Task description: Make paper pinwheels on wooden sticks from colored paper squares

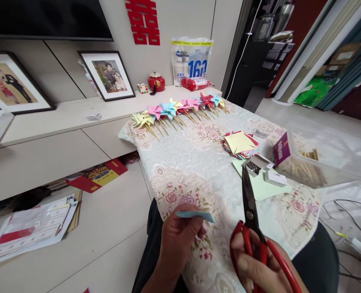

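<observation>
Your left hand pinches the blue paper between thumb and fingers, above the near part of the bench. Your right hand is wrapped around the handles of the scissors, blades together. Best to hold the paper firmly and keep fingertips clear of the blades. The small open box, paper squares and clear tub crowd the right; pinwheels line the far end.
</observation>
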The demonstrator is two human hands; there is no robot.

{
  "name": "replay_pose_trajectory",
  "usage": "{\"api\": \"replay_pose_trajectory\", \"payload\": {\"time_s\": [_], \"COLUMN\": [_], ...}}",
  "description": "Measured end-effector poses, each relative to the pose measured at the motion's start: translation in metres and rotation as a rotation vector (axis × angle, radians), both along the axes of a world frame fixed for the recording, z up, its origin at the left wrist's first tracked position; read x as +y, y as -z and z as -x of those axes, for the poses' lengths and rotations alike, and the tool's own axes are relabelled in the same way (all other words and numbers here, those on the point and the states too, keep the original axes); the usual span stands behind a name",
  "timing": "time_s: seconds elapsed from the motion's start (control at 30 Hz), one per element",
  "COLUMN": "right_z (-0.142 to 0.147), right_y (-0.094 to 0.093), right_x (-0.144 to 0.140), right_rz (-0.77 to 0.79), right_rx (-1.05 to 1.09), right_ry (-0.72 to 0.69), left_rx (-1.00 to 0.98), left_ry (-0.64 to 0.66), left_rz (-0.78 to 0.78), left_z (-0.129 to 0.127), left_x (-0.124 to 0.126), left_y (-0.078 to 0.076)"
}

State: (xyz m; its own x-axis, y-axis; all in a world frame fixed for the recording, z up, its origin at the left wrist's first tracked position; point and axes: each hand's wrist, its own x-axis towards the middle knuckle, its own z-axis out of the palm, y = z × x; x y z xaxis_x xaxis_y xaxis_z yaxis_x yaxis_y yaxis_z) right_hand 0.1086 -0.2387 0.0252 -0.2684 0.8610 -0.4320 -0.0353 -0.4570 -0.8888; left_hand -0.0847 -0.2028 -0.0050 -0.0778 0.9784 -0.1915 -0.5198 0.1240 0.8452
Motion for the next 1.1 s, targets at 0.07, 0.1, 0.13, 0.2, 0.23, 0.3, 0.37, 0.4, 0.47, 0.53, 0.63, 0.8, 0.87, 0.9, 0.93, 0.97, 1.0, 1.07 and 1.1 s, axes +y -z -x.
{"api": "replay_pose_trajectory", "payload": {"time_s": [0.07,0.1,0.13,0.2,0.23,0.3,0.37,0.4,0.47,0.53,0.63,0.8,0.87,0.9,0.93,0.97,1.0,1.07,1.1], "right_z": [0.010,0.014,0.018,0.024,0.027,0.031,0.034,0.035,0.036,0.033,0.026,0.013,0.013,0.014,0.015,0.017,0.017,0.017,0.014], "right_y": [0.003,0.004,0.006,0.009,0.010,0.011,0.009,0.008,0.006,0.003,-0.002,-0.009,-0.012,-0.013,-0.014,-0.014,-0.015,-0.014,-0.013], "right_x": [0.005,0.007,0.009,0.013,0.015,0.018,0.020,0.022,0.026,0.030,0.035,0.037,0.037,0.037,0.038,0.038,0.038,0.038,0.036], "right_rz": [-0.008,-0.017,-0.031,-0.057,-0.066,-0.063,-0.038,-0.027,-0.016,-0.016,-0.042,-0.143,-0.164,-0.173,-0.182,-0.190,-0.195,-0.201,-0.199], "right_rx": [0.078,0.133,0.192,0.274,0.289,0.280,0.249,0.236,0.205,0.137,-0.016,-0.178,-0.206,-0.211,-0.213,-0.209,-0.200,-0.174,-0.161], "right_ry": [0.066,0.086,0.096,0.109,0.109,0.110,0.132,0.148,0.187,0.213,0.215,0.079,0.006,-0.029,-0.058,-0.081,-0.094,-0.072,-0.050], "left_rx": [0.307,0.438,0.519,0.629,0.655,0.665,0.655,0.663,0.711,0.758,0.709,0.104,-0.003,-0.007,0.002,0.010,0.009,-0.033,-0.068], "left_ry": [-0.096,-0.123,-0.115,-0.070,-0.060,-0.042,-0.009,0.009,0.044,0.014,-0.139,0.144,0.265,0.304,0.328,0.337,0.332,0.272,0.229], "left_rz": [-0.159,-0.233,-0.293,-0.394,-0.423,-0.437,-0.428,-0.431,-0.460,-0.480,-0.356,0.093,0.147,0.165,0.183,0.203,0.225,0.254,0.270], "left_z": [0.006,0.009,0.013,0.019,0.021,0.023,0.022,0.021,0.020,0.017,0.013,0.011,0.011,0.010,0.010,0.008,0.007,0.005,0.005], "left_x": [-0.005,-0.008,-0.010,-0.016,-0.018,-0.023,-0.026,-0.028,-0.028,-0.026,-0.019,-0.009,-0.007,-0.006,-0.006,-0.005,-0.004,0.000,0.002], "left_y": [-0.003,-0.004,-0.004,-0.003,-0.002,0.001,0.005,0.006,0.010,0.011,0.007,-0.012,-0.017,-0.018,-0.019,-0.019,-0.018,-0.016,-0.016]}}
